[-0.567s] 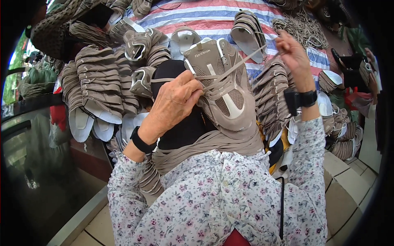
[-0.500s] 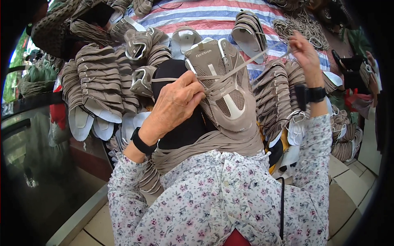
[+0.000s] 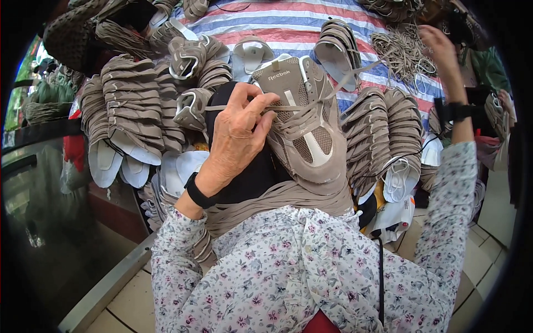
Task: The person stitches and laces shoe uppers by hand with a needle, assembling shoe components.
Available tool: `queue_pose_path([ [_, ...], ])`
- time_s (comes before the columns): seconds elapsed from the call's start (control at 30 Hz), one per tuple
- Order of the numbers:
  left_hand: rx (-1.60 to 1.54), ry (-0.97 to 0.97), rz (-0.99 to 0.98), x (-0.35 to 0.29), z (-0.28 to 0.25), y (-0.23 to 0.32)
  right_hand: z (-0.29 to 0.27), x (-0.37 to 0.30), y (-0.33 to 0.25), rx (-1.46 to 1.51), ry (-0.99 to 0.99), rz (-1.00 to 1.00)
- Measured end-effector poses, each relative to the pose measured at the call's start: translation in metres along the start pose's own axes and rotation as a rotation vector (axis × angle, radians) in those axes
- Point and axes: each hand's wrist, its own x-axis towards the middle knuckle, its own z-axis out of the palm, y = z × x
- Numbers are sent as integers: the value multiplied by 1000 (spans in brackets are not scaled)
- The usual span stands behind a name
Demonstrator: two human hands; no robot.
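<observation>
A taupe shoe upper [image 3: 317, 158] with a mesh toe lies on my lap, toe toward me, its tongue [image 3: 280, 77] pointing away. A flat taupe shoelace [image 3: 302, 119] crosses its lower eyelet rows. My left hand [image 3: 240, 133] is bent over the upper's left edge, fingers curled around the lace where it runs off to the left; the fingertips are partly hidden. Far out to the right, my right hand [image 3: 442, 50] is raised and smeared by motion. The lace's other length stretches from the right eyelets toward it, and its end by the fingers is hard to make out.
Stacked taupe uppers stand at left [image 3: 133, 102] and right [image 3: 369, 130]. A bundle of loose laces [image 3: 402, 53] rests on the striped sheet [image 3: 294, 25]. More laces [image 3: 277, 197] lie across my lap. A dark glossy panel [image 3: 61, 238] is at far left.
My right hand has moved farther out to the right and away, with the lace drawn out toward it. My left hand has shifted slightly, its index finger straighter over the upper's edge.
</observation>
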Motion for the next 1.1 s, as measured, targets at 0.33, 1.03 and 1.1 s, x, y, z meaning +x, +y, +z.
queue_pose_path([
  [0.33, 27, -31, 90, 10, 16, -3, 189, -186, -109, -208, -350, -468],
  [1.03, 14, -76, 56, -6, 1, -7, 196, -162, -120, 240, -592, -59],
  [1.1, 11, -98, 16, -8, -1, -7, 197, -157, -113, 240, -562, -99],
])
